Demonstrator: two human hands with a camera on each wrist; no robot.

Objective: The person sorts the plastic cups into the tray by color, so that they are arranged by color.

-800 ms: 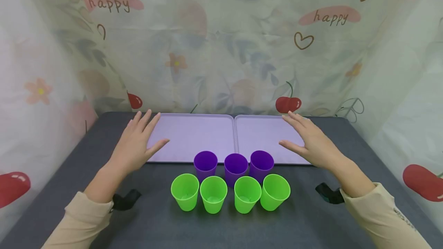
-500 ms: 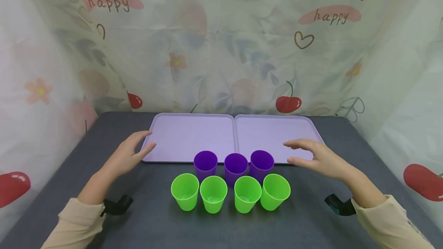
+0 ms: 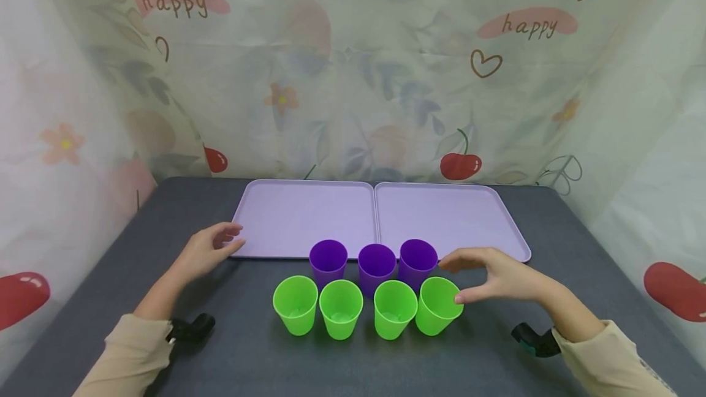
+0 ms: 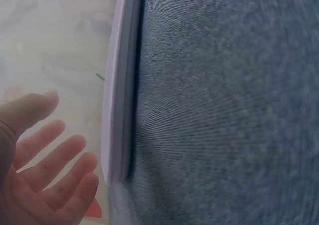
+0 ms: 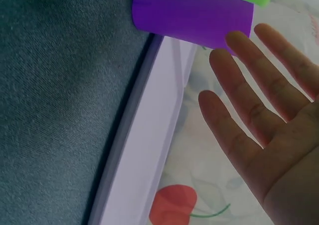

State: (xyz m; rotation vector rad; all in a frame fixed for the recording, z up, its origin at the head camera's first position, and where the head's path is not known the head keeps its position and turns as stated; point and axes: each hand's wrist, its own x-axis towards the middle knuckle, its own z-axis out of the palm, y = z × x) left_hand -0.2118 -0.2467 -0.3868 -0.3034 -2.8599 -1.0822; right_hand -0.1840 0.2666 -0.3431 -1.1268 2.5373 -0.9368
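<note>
My right hand (image 3: 499, 274) hovers at the rightmost green cup (image 3: 438, 314), its thumb overlapping that cup's rim in the head view. Its fingertips reach toward the right purple cup (image 3: 417, 268); contact cannot be told. In the right wrist view the fingers of the right hand (image 5: 274, 120) are spread before a purple cup (image 5: 194, 16). Several green cups (image 3: 341, 317) stand upright in a row, with three purple cups (image 3: 328, 265) behind them. My left hand (image 3: 204, 253) holds nothing, fingers slightly bent, beside the left tray's (image 3: 303, 219) front corner.
A second lilac tray (image 3: 452, 216) lies right of the first, both toward the back of the dark cloth-covered table (image 3: 309, 372). A patterned curtain (image 3: 353, 78) hangs behind and along both sides. Black wrist devices (image 3: 193, 328) sit under both forearms.
Both hands have come down from their raised, spread pose. The right hand has moved left and nearer, up to the rightmost green cup. Cups and trays stay in place.
</note>
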